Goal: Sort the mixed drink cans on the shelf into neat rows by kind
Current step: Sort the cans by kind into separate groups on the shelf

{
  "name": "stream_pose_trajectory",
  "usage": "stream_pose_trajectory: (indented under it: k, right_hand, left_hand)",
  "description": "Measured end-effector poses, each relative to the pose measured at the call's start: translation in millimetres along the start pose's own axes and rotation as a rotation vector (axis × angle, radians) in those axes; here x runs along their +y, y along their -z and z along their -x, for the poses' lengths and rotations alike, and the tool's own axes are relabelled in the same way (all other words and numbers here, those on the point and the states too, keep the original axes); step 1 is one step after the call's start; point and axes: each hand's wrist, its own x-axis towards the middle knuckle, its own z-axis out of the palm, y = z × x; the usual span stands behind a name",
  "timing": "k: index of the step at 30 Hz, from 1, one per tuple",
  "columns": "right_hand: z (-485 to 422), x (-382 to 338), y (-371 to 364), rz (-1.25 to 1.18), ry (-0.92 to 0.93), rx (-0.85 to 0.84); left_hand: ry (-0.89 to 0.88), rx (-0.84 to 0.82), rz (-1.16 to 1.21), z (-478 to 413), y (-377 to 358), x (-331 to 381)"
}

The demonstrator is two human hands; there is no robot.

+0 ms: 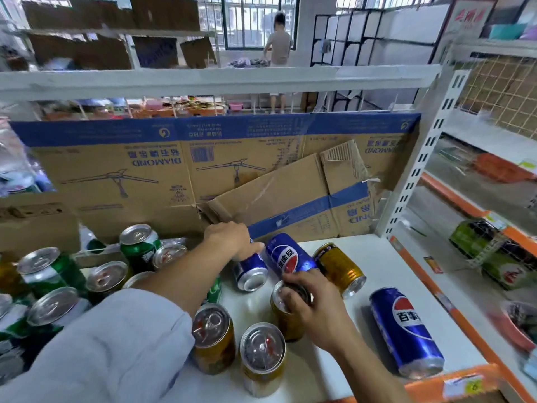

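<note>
Now the left hand (pixel 232 239) is curling round the far end of a blue can (pixel 251 271) at mid-shelf (pixel 377 257), its long axis running back to front with the base toward the camera, while the right hand (pixel 308 301) is gripping an upright gold can (pixel 283 321) by its top, so either hand is probably risking knocking the loose second blue can (pixel 286 254) between them into rolling.

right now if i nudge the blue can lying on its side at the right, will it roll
Probably rolls easily: the blue can lies on its side on the smooth white shelf, nothing touching it. It could roll toward the orange edge strip. Full or empty I cannot tell, so weight is unsure.
</note>
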Motion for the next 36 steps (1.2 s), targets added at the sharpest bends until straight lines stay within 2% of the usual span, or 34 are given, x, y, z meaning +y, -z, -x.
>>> stream_pose_trajectory:
  k: [5, 10, 16, 20, 22, 27, 31, 34, 36]
  right_hand:
    - [-3, 4, 1, -0.042, -0.038, -0.021]
    - [-7, 7, 0, -0.068, -0.018, -0.013]
    - [-9, 8, 8, -0.038, 0.027, -0.066]
    - [-23, 11, 15, 0.103, -0.012, 0.113]
    - [-34, 13, 18, 0.210, -0.067, 0.133]
    - [-60, 13, 18, 0.411, -0.174, -0.114]
    - [-70, 14, 19, 0.643, -0.147, -0.308]
    - [-72, 16, 17, 0.729, -0.126, -0.314]
    - [-72, 17, 18, 0.667, -0.136, -0.281]
  left_hand:
    - [0.072, -0.045, 0.228, -16, -3, 12]
    - [0.016, -0.102, 0.330, -12, -3, 8]
    - [-0.104, 0.036, 0.388, 2, 7, 2]
    - [-0.214, 0.091, 0.315, 26, 13, -4]
    - [-0.241, 0.110, 0.287, 37, 12, -8]
    - [-0.301, 0.139, 0.236, 57, 2, -25]
    - [-0.340, 0.114, 0.387, 63, -12, -42]
    - [-0.352, 0.158, 0.449, 67, -22, -48]
    - [-0.366, 0.196, 0.483, 70, -27, -49]
